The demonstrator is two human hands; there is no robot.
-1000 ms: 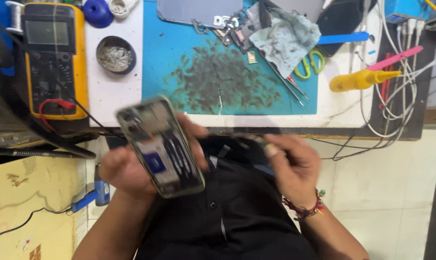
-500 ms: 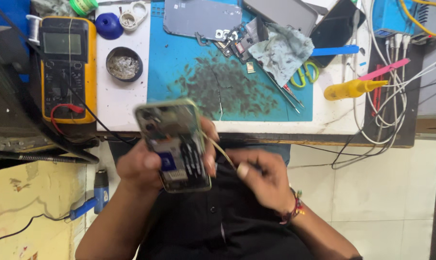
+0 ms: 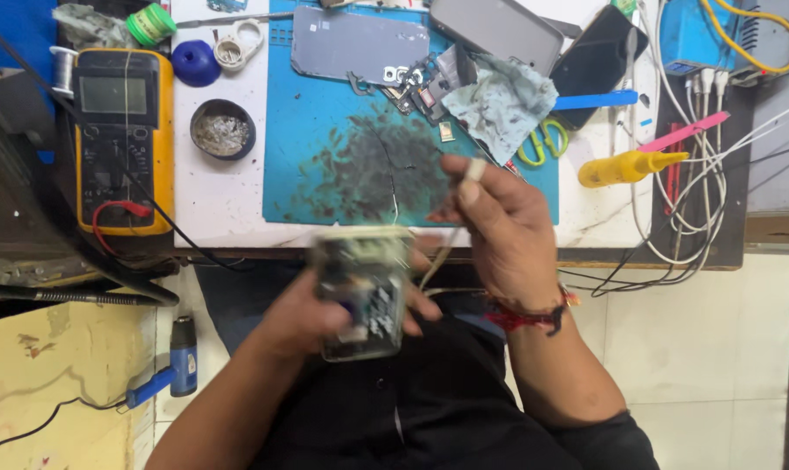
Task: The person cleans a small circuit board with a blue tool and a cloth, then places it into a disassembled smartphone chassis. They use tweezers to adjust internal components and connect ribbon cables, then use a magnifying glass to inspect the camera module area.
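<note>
My left hand [image 3: 312, 318] grips an opened phone body [image 3: 364, 292], back cover off, its inner parts showing; it is blurred by motion and sits just below the bench edge. My right hand [image 3: 499, 222] is raised above and to the right of the phone, fingers pinched on a thin pale strip [image 3: 438, 252] that runs down to the phone's side. On the bench above lies a blue work mat [image 3: 325, 130] with dark stains.
On the mat lie a grey phone back panel [image 3: 360, 43], small parts and a grey cloth [image 3: 499, 100]. A yellow multimeter [image 3: 120, 139], a round tin [image 3: 223, 129], scissors [image 3: 542, 139], a yellow squeeze bottle [image 3: 625, 165] and white cables [image 3: 699, 174] stand around.
The right hand has risen from beside the phone up to the bench edge, drawing the thin strip out with it. The phone has tipped and shifted right in my left hand.
</note>
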